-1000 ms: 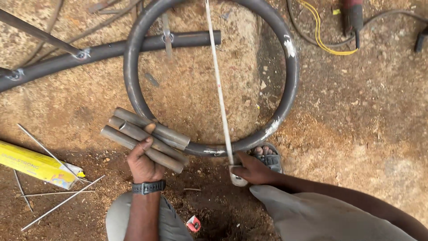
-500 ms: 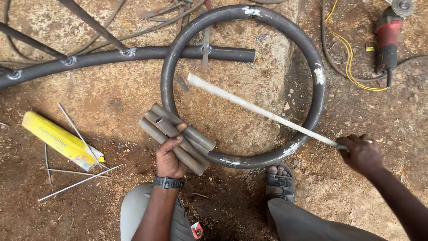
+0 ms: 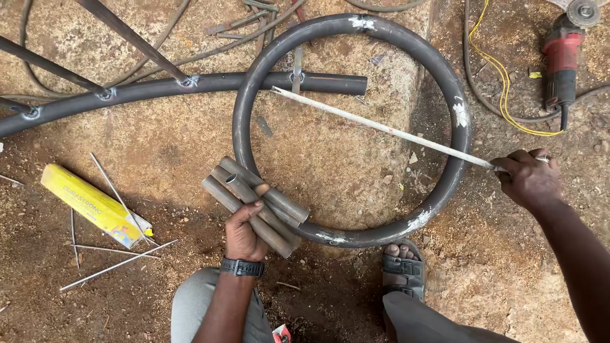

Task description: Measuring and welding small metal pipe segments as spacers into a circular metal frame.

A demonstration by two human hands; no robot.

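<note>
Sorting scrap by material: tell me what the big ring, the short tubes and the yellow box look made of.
Big ring: likely steel pipe, dark matte, with pale ground patches at its joints.
Short tubes under the left hand: bare grey metal, hollow, dull sheen.
Yellow box: probably printed cardboard, creased at one end.

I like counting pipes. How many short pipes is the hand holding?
3 short pipes, bundled side by side in the left hand, resting against the big metal ring. Another could be hidden underneath.
</note>
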